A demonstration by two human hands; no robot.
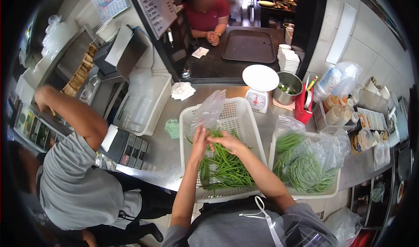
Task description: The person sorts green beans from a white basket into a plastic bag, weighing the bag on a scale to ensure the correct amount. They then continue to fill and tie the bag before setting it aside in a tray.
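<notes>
A white perforated basket (255, 148) stands on the steel counter, with loose green beans (227, 170) spread over its lower part. Over the basket, my left hand (199, 138) is at the mouth of a clear plastic bag (209, 109), its fingers close together against the plastic. My right hand (228, 142) is closed around some green beans beside the bag's opening. To the right, a second white basket (336, 190) holds clear bags filled with green beans (312, 170).
A kitchen scale (257, 99), a metal pot (288, 87) and a red holder (304, 107) stand behind the baskets. A co-worker (83, 181) stands at the left; another person (207, 17) leans on the far counter by a tray (248, 46). Green netting (173, 128) lies left.
</notes>
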